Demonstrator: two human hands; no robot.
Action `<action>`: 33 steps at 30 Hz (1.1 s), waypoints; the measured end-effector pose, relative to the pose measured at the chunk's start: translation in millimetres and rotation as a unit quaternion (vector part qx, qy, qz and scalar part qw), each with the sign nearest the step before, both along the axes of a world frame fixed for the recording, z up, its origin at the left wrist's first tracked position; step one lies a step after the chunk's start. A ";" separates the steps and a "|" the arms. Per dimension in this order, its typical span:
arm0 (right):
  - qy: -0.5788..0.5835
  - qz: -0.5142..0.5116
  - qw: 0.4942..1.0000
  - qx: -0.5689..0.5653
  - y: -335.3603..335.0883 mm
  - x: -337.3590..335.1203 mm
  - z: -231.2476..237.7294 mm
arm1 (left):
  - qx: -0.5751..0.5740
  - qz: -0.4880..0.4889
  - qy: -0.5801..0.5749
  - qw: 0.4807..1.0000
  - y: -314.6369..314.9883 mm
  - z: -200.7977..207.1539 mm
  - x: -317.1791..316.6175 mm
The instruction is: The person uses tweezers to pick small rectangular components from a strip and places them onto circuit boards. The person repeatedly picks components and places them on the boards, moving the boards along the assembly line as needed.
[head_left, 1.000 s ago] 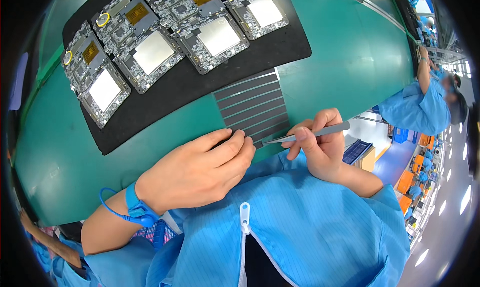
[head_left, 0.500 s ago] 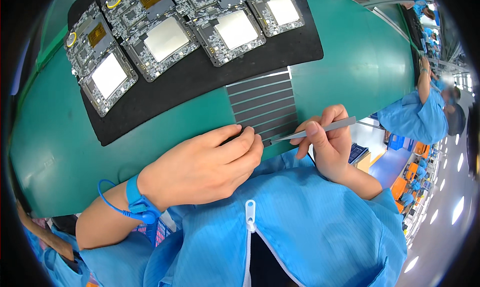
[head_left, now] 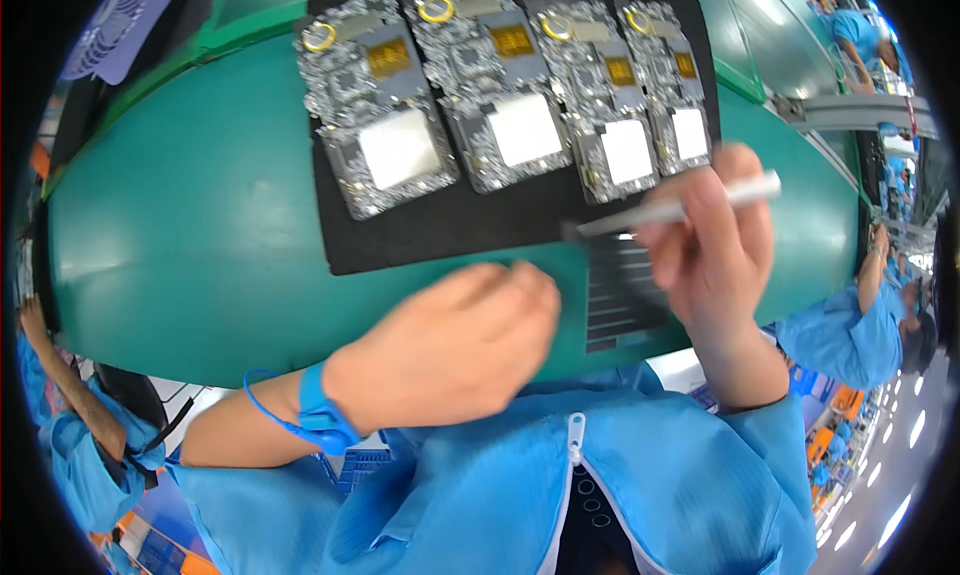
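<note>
My right hand holds a pair of grey tweezers in a pinch, raised over the front right of the black mat. A small dark piece, blurred, is at the tweezers' tips. Beneath lies a sheet of dark grey strips, partly hidden by my right hand. My left hand hovers over the green table beside that sheet, its fingers bent and smeared by motion; whether they hold anything is unclear. Several circuit boards stand in a row on the black mat, each with a pale rectangular patch and a yellow-ringed round part.
The green table curves around the mat. A blue strap with a cord circles my left wrist. A lilac fan stands at the far left. People in blue work clothes sit to the left and right.
The tweezers and my right hand have lifted from the strip sheet's near edge toward the boards, with the dark piece at the tips. My left hand has come away from the sheet. The view has shifted.
</note>
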State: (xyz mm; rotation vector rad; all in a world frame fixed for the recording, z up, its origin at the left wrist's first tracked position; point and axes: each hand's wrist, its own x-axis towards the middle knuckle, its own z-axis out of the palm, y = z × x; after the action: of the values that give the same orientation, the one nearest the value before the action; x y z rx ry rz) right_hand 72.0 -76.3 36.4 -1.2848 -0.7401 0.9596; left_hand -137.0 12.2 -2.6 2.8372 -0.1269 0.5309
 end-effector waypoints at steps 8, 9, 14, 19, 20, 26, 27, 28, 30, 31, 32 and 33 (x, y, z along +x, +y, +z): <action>0.017 0.075 0.997 -0.008 112.2 -44.1 -22.3 | 0.008 0.219 -0.071 0.973 54.0 -6.5 -33.2; 0.015 0.078 0.997 -0.014 115.4 -48.3 -24.4 | 0.007 0.222 -0.077 0.972 54.6 -8.0 -32.9; -0.026 0.067 0.997 0.001 117.8 -51.8 -30.1 | 0.029 0.222 -0.088 0.971 55.7 -14.7 -32.7; -0.029 0.062 0.998 0.006 116.5 -53.7 -34.5 | 0.045 0.206 -0.075 0.975 56.1 -14.3 -31.5; -0.030 0.064 0.997 0.004 116.1 -52.0 -35.0 | 0.043 0.204 -0.071 0.975 56.0 -13.7 -31.2; -0.039 0.074 0.996 0.007 116.8 -49.5 -36.9 | 0.047 0.200 -0.057 0.977 55.2 -12.4 -30.5; -0.040 0.073 0.997 0.007 117.1 -50.2 -36.5 | 0.050 0.199 -0.056 0.977 55.4 -12.3 -30.9; -0.041 0.072 0.997 0.006 117.6 -51.0 -35.7 | 0.050 0.198 -0.056 0.977 55.9 -12.1 -31.6; -0.041 0.069 0.997 0.004 118.6 -53.2 -34.5 | 0.051 0.195 -0.056 0.978 56.9 -11.9 -33.0; -0.039 0.067 0.997 0.009 119.0 -54.1 -35.0 | 0.045 0.198 -0.061 0.977 56.9 -12.7 -33.4; -0.036 0.064 0.997 0.015 119.6 -55.0 -36.2 | 0.040 0.202 -0.065 0.976 56.6 -14.2 -33.8; -0.033 0.062 0.997 0.020 119.9 -55.6 -36.9 | 0.034 0.205 -0.069 0.976 56.6 -14.8 -34.2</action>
State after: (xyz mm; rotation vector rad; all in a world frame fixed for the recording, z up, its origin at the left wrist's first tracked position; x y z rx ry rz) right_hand 16.5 43.7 -0.5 -1.2519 -0.8949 0.9992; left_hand -171.2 68.8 -17.3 2.8985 0.4345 0.8220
